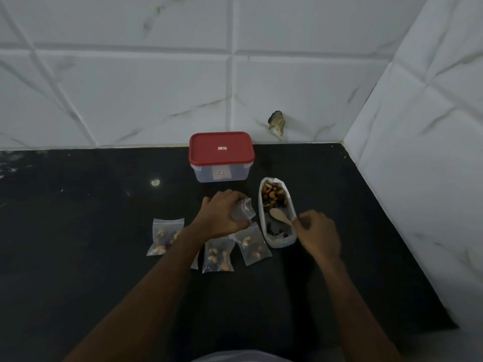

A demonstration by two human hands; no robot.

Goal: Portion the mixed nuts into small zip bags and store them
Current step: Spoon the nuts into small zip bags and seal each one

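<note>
Mid-portioning here; left hand [225, 212] pinches an empty zip bag [243, 209] beside the nut tray [277, 212], right hand [317, 235] grips the wooden spoon [280, 216] in it; next, I'd guess, scoop and tip into the bag.

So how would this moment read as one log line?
left hand: holds empty clear zip bag | right hand: grips pale wooden spoon in white nut tray | three filled bags: on counter
</note>
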